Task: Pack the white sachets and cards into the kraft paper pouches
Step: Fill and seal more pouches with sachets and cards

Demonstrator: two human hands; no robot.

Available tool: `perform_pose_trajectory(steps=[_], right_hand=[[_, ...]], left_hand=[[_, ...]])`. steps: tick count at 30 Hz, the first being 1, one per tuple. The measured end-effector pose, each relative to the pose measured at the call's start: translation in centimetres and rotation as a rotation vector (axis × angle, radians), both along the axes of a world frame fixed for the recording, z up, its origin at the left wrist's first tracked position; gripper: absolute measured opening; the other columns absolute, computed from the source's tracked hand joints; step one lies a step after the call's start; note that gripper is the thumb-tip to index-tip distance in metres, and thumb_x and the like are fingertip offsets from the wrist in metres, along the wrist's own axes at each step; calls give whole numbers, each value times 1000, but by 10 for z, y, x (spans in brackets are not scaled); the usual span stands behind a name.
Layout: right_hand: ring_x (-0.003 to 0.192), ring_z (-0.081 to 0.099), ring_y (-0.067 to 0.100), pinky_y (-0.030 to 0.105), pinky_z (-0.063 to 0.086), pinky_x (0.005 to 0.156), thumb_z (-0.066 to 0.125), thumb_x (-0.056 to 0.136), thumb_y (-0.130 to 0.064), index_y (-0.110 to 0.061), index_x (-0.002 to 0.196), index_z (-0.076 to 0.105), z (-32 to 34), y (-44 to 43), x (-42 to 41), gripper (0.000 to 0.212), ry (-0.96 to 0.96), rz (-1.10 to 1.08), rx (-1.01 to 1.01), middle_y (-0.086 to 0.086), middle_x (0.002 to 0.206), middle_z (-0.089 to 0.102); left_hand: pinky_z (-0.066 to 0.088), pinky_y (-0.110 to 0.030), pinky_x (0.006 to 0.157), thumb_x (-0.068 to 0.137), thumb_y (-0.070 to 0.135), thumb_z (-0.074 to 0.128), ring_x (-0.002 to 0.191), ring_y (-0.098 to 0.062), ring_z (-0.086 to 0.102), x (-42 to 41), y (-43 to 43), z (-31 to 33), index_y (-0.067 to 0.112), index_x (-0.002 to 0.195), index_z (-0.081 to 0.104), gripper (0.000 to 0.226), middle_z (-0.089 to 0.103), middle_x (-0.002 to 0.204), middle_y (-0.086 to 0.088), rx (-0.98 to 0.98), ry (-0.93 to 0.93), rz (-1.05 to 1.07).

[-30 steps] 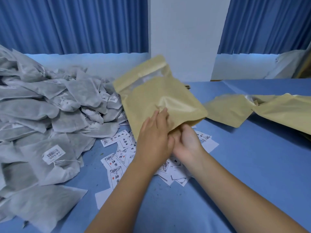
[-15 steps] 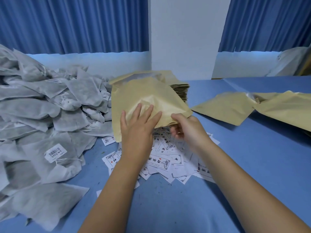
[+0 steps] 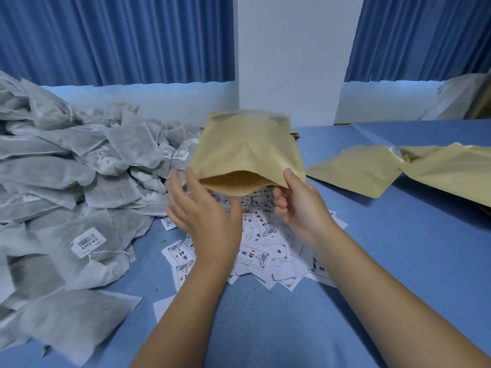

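Blue curtains (image 3: 119, 41) and a white pillar (image 3: 289, 54) back a blue-covered bench (image 3: 372, 261). One kraft pouch (image 3: 247, 152) is held up above the bench, its near end spread open toward the camera. The right hand (image 3: 300, 205) pinches its lower right corner, thumb on the front face. The left hand (image 3: 204, 216) is open with fingers spread at the pouch's lower left edge; motion blur hides whether it touches. Printed cards (image 3: 260, 251) lie scattered on the bench under both hands. A big heap of white sachets (image 3: 66, 168) fills the left side, reaching just beside the left hand. More kraft pouches (image 3: 372, 168) lie flat to the right, well apart from the hands.
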State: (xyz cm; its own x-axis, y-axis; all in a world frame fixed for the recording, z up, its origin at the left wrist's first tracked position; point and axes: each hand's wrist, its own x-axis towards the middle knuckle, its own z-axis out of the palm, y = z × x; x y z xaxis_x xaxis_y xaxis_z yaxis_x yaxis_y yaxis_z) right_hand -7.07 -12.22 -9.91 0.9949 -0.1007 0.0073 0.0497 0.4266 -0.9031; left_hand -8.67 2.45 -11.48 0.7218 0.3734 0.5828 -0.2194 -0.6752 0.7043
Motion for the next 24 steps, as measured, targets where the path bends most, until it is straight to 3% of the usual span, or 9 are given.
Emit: perform_pose_trajectory(steps=[2,4,7,9,11,13,18,20,24], right_hand=[[47,39,8,17,30,44,47,103,-32,-13,105,60,-3,6,-1,23,24,2,71,1,61,56],[48,42,8,17,32,44,49,102,-32,-14,104,60,-4,9,-3,22,37,6,51,2,64,60],[48,47,9,17,37,44,54,99,-31,-15,100,61,-4,17,-7,18,59,64,127,3,68,63],[49,48,11,19,38,45,57,97,-30,-11,90,64,-5,23,-10,21,61,99,143,3,64,61],[46,44,12,22,35,47,60,95,-29,-12,73,61,-5,27,-14,28,64,113,49,2,55,51],[45,41,12,21,35,47,62,93,-30,-16,60,56,-4,29,-16,37,61,98,-108,-1,50,44],[54,42,13,21,34,54,59,95,-27,-16,64,61,-3,33,-21,33,37,178,-204,-2,54,52],[52,44,11,19,34,51,58,96,-27,-17,62,63,-4,36,-22,35,16,173,-224,-2,54,54],[45,44,5,15,35,43,58,96,-30,-22,51,67,-6,39,-24,46,6,169,-276,-6,51,55]], left_hand=[[19,-42,115,78,22,74,143,-26,14,-1,-2,0,8,151,14,96,9,155,-12,-248,-24,-60],[31,-32,102,80,27,74,137,-20,28,-1,-5,4,18,151,14,93,14,151,-1,-573,113,-157],[46,-28,76,84,34,69,94,-13,61,2,-4,7,15,127,46,53,57,116,0,-1150,430,-400],[46,-24,64,84,33,65,70,-14,62,1,-6,8,10,100,60,28,65,86,-2,-1458,582,-694],[41,-25,60,83,32,65,61,-17,57,-1,-10,9,11,78,63,22,63,71,-6,-1401,559,-864],[41,-23,52,81,34,69,51,-17,55,-2,-16,8,12,64,61,29,58,58,-7,-1216,458,-858],[40,-22,46,88,39,66,44,-15,47,3,-10,4,11,70,47,38,48,50,-4,-1139,430,-711],[38,-24,50,92,36,60,46,-15,44,3,-8,3,11,72,49,34,45,49,-1,-1062,411,-690],[34,-45,70,94,30,56,65,-32,41,3,-4,7,15,61,55,36,43,50,-5,-991,401,-717]])
